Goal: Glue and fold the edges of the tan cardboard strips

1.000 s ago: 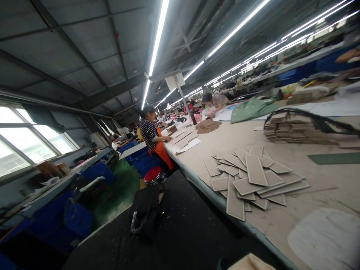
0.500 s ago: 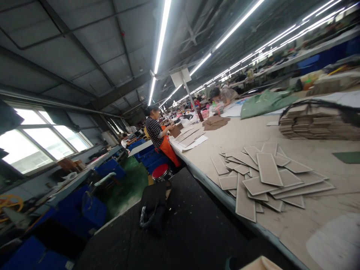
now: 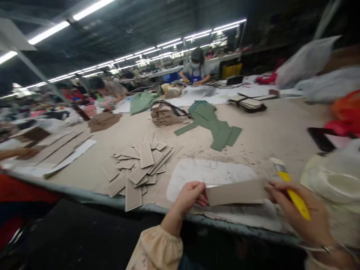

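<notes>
A flat taupe strip (image 3: 236,193) is held between both hands above the table's near edge. Its left end is pinched by my left hand (image 3: 192,195). At the other end my right hand (image 3: 300,210) grips the strip with its fingertips, and a yellow-handled brush (image 3: 294,193) lies across the same hand, bristles pointing up and away. Beneath the strip is a stained white sheet (image 3: 208,170). Left of my hands lies a loose pile of taupe pieces with pale edges (image 3: 146,155).
Green pieces (image 3: 210,120) and a strapped taupe stack (image 3: 165,114) lie farther back. At right are a white round container (image 3: 337,183) and a dark flat object (image 3: 320,138). A person (image 3: 195,69) works across the table; another person's arm (image 3: 19,153) shows at left.
The view has swung right and down, from the aisle to the table. Both my hands, the held strip and the brush now show; the taupe pile appears farther left.
</notes>
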